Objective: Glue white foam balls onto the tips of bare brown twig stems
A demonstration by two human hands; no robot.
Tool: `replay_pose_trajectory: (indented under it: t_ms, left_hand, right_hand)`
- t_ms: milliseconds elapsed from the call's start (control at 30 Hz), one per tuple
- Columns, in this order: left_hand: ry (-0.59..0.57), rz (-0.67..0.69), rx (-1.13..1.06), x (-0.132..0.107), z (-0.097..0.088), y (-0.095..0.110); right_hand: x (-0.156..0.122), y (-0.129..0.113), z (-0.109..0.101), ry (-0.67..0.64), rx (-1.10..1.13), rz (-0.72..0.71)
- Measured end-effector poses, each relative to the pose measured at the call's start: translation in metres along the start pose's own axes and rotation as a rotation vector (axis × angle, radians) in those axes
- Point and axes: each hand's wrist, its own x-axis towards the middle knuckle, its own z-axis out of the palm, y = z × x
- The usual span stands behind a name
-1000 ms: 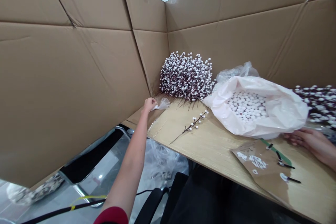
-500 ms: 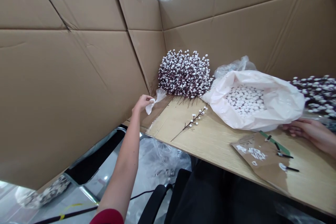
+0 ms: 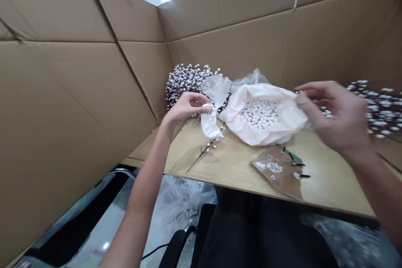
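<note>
My left hand [image 3: 186, 106] pinches a crumpled piece of white translucent plastic film [image 3: 212, 106], which hangs down over a loose sprig of white berries [image 3: 209, 147]. Behind the film lies a dense bundle of artificial white-berry stems [image 3: 188, 83]. My right hand [image 3: 336, 115] is raised and blurred beside a pale pink plastic bag [image 3: 246, 136] filled with white berry-like balls [image 3: 259, 115]. Its thumb and fingers nearly meet, and I cannot tell whether they hold anything thin. Another berry bundle [image 3: 381, 109] lies behind that hand.
Cardboard sheets [image 3: 78, 92] wall off the back and left of the wooden table [image 3: 238, 171]. A brown paper sheet [image 3: 276, 171] with white scraps, a green strip and small dark pieces lies near the front edge. A black chair [image 3: 179, 247] and clear plastic [image 3: 185, 197] are below.
My left hand has lifted the film up and to the right, off the table's back corner. My right hand has risen from the bag's side to above its right rim. The view has shifted.
</note>
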Motion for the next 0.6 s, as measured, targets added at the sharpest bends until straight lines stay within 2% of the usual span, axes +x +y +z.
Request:
replay_pose_trajectory:
  t_ms: [100, 167, 233, 300, 433, 600]
  left_hand:
    - [-0.117, 0.051, -0.099, 0.023, 0.040, 0.018]
    - [-0.169, 0.078, -0.159, 0.036, 0.064, 0.023]
    - [-0.186, 0.088, -0.210, 0.047, 0.085, 0.024]
    - [-0.169, 0.069, -0.260, 0.056, 0.102, 0.024]
    - [-0.101, 0.039, -0.378, 0.069, 0.123, 0.016]
    - [-0.091, 0.016, -0.439, 0.077, 0.139, 0.003]
  right_hand:
    - [0.013, -0.031, 0.008, -0.254, 0.085, -0.157]
    - [0.021, -0.034, 0.018, -0.396, 0.126, -0.151]
    - [0.030, -0.025, 0.029, -0.508, 0.194, -0.079]
    - [0.037, -0.009, 0.035, -0.544, 0.256, 0.061]
    - [0.042, 0.022, 0.036, -0.678, 0.427, 0.300]
    - [0.033, 0.045, 0.037, -0.861, 0.590, 0.380]
